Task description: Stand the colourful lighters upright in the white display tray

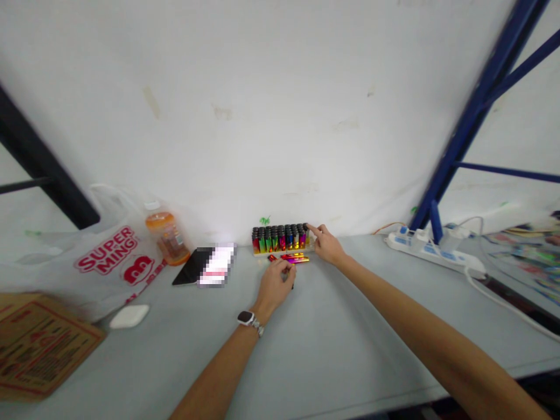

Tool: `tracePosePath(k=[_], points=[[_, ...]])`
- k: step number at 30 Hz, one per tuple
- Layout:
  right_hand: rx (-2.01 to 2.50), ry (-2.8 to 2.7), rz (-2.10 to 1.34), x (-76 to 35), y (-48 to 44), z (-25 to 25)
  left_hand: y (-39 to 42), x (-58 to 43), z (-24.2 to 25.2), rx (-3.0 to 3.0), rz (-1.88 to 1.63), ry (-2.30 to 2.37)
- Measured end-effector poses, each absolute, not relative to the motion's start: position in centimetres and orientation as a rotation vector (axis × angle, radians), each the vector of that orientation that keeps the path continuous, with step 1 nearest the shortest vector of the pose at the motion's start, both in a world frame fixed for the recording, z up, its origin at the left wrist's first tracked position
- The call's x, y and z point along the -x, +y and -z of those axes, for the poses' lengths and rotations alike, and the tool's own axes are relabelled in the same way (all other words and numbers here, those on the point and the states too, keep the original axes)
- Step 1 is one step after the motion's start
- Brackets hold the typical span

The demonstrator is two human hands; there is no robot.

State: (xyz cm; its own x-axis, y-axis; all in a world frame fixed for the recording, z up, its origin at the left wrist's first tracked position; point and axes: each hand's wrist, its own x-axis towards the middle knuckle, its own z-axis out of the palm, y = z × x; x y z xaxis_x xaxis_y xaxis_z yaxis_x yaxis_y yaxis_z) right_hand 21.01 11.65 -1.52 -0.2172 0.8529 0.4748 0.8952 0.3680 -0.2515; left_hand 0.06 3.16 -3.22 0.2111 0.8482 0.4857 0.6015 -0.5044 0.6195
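Several shiny, multicoloured lighters with black tops stand upright in rows in a shallow tray (262,254) against the wall. My right hand (329,245) is at the tray's right end, its index finger stretched out to the top of the last lighter (307,236). In front of the tray, a few loose lighters (298,257) lie flat on the table. My left hand (275,283), with a watch on the wrist, is just before them. Its fingers are curled round a lighter, mostly hidden, with a dark end showing below the fingertips.
Left of the tray are a phone with a lit screen (217,265), a dark tablet-like device (192,266), an orange drink bottle (168,239), a plastic bag (105,256), a white case (129,317) and a cardboard box (44,350). A power strip (433,255) lies right, beside a blue frame (464,116).
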Motion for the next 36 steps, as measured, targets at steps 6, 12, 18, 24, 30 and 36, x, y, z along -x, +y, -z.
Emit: tracePosePath(k=[6, 12, 18, 24, 30, 36], points=[[1.316, -1.918, 0.025, -20.6, 9.4, 1.9, 3.3, 0.2, 3.2, -2.148, -1.222, 1.450], [1.152, -2.208, -0.096, -19.0, 6.6, 2.2, 3.6, 0.6, 3.0, -2.047, -1.251, 1.597], [0.944, -2.605, -0.014, -16.8, 5.0, 1.2, 4.6, 2.0, 3.3, -2.074, -1.230, 1.622], [1.006, -2.666, 0.032, -16.0, 4.2, 0.3, 5.1, 2.9, 3.5, -2.035, -1.252, 1.644], [1.172, -2.559, -0.008, -16.4, 4.0, 1.4, 5.1, 3.0, 3.6, -1.996, -1.272, 1.626], [1.322, -2.311, -0.145, -16.8, 3.4, 2.7, 4.6, 2.6, 3.3, -2.032, -1.201, 1.606]])
